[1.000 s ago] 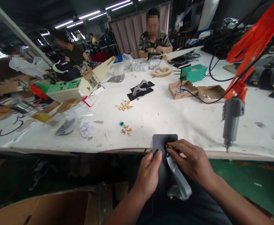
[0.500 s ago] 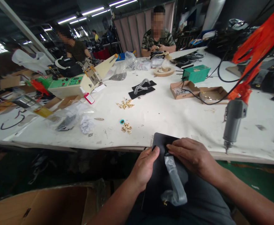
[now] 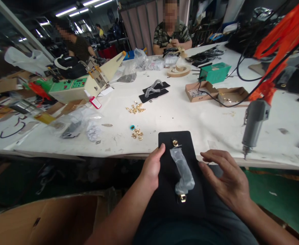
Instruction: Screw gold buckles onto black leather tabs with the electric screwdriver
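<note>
A black bag panel (image 3: 164,194) leans up from my lap, its far end against the table's front edge. Along its middle runs a handle wrapped in cloudy plastic (image 3: 184,168). Gold hardware shows at both handle ends: an upper gold fitting (image 3: 175,143) and a lower gold fitting (image 3: 182,198). My left hand (image 3: 152,168) is closed on the panel's left edge, thumb on its face and fingers hidden behind. Beside the right edge, my right hand (image 3: 227,180) is open with fingers apart; whether a fingertip touches the panel I cannot tell.
Gold rings (image 3: 137,133) and gold fittings (image 3: 136,108) lie in piles on the white table (image 3: 170,119). Beyond sits another black panel (image 3: 153,95). An electric screwdriver (image 3: 255,124) hangs at right, near small cardboard boxes (image 3: 202,92). A large carton (image 3: 19,221) stands below left. A person (image 3: 172,34) sits opposite.
My right hand has come off the panel's upper part and moved right, its fingers spreading. The upper gold fitting is now uncovered. The panel has turned more upright and faces me.
</note>
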Motion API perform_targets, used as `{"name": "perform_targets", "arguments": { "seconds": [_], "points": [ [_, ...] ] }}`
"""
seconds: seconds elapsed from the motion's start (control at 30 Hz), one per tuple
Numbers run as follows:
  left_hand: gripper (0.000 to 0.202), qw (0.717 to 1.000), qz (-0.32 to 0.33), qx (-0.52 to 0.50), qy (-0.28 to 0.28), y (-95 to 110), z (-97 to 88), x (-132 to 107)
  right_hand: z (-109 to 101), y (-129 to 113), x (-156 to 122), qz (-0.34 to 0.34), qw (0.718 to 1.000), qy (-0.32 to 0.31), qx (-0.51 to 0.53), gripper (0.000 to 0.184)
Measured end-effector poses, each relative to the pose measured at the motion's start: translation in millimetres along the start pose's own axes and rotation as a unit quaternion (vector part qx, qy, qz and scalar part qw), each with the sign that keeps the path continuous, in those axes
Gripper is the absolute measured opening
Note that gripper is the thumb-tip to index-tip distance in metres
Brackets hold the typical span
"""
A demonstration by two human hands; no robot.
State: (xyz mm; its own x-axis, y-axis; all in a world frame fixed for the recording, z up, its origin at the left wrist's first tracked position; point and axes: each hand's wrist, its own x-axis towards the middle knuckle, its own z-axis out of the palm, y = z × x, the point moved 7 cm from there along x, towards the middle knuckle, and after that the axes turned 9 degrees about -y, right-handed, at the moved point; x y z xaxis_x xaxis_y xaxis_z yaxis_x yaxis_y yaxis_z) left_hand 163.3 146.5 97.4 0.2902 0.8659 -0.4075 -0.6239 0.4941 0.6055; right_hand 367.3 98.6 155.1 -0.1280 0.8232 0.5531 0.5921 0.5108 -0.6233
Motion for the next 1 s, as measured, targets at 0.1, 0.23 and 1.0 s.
{"name": "perform_targets", "arguments": {
  "seconds": [0.1, 0.23, 1.0],
  "points": [
    [0.050, 0.998, -0.039, -0.036, 0.031, -3.1, -7.3, 8.4, 7.2, 1.4, -16.3, 0.059, 0.997, -0.009, 0.059, 0.013],
    [0.055, 0.993, -0.095, -0.071, 0.021, -12.0, -5.9, 12.5, 39.1, 26.0, -43.1, 0.255, 0.932, -0.049, 0.254, 0.021],
    [0.044, 0.960, 0.132, 0.249, 0.001, 2.0, 0.7, -8.8, 49.6, -5.5, -18.3, 0.052, 0.990, -0.117, 0.066, 0.010]
  ]
}}
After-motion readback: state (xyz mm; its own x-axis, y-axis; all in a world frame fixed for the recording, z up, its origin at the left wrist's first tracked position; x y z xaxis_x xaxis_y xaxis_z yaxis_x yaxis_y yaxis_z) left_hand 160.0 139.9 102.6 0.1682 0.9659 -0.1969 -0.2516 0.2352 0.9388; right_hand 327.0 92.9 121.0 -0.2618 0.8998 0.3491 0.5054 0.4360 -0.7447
